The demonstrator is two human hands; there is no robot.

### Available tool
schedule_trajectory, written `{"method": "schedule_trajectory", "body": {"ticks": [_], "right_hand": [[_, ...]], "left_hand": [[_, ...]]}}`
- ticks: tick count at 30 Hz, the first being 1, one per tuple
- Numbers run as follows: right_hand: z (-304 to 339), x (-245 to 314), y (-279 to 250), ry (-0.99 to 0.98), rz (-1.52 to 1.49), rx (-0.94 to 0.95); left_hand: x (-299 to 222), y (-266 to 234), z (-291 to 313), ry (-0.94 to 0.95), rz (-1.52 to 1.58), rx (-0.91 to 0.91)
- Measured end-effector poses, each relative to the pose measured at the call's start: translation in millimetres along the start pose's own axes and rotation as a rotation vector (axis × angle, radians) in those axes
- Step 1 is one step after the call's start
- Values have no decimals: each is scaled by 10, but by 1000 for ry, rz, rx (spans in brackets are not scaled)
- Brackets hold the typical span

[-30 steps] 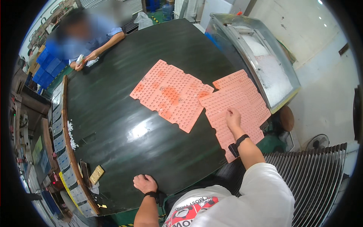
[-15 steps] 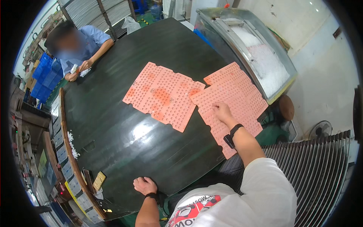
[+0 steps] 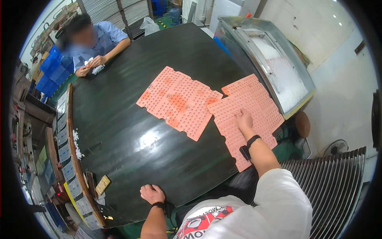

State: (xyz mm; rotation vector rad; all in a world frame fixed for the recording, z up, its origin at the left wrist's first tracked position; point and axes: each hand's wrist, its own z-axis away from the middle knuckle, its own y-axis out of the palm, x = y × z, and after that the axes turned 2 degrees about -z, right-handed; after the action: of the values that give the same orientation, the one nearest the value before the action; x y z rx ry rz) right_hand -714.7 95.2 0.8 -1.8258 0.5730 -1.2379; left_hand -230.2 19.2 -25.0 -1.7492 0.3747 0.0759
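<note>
My right hand is over a pink dimpled board, its fingers pinched together near the surface. Anything between those fingertips is too small to make out. This board overlaps another pink board behind it. To the left, a third pink dimpled board lies on the dark tabletop, with orange-red patches and a few small round pieces on it. At the near edge of the table, my left hand rests with its fingers curled in and nothing visible in them.
A clear-walled bin of small white pieces stands at the right. Across the dark table a co-worker handles small white things. White bits and a yellowish block lie along the left edge. Ribbed dark racks stand close on my right.
The whole view has shifted slightly, so the table and boards appear a little further right. My right hand stays pinched over the same board, and my left hand stays resting at the edge.
</note>
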Motion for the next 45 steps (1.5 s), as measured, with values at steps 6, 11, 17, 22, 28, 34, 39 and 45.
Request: {"method": "schedule_trajectory", "body": {"ticks": [6, 11, 17, 22, 28, 34, 39, 45], "right_hand": [[543, 710, -213, 329, -307, 500], [1183, 1145, 481, 104, -130, 442], [1298, 1444, 733, -252, 151, 258], [1253, 1708, 725, -565, 236, 506], [1743, 1883, 442, -907, 447, 609], [2238, 1585, 262, -1130, 9, 654], [1941, 1395, 381, -742, -427, 451], [1826, 1382, 487, -767, -344, 752]], "left_hand": [[-3, 5, -30, 6, -2, -4], [-16, -7, -53, 36, -20, -1], [-50, -6, -16, 21, -22, 10], [-17, 0, 28, 4, -23, 12], [-98, -46, -4, -4, -6, -1], [-101, -101, -11, -8, 132, -46], [-9, -85, 44, -4, 197, 63], [-67, -50, 19, -51, 160, 44]]}}
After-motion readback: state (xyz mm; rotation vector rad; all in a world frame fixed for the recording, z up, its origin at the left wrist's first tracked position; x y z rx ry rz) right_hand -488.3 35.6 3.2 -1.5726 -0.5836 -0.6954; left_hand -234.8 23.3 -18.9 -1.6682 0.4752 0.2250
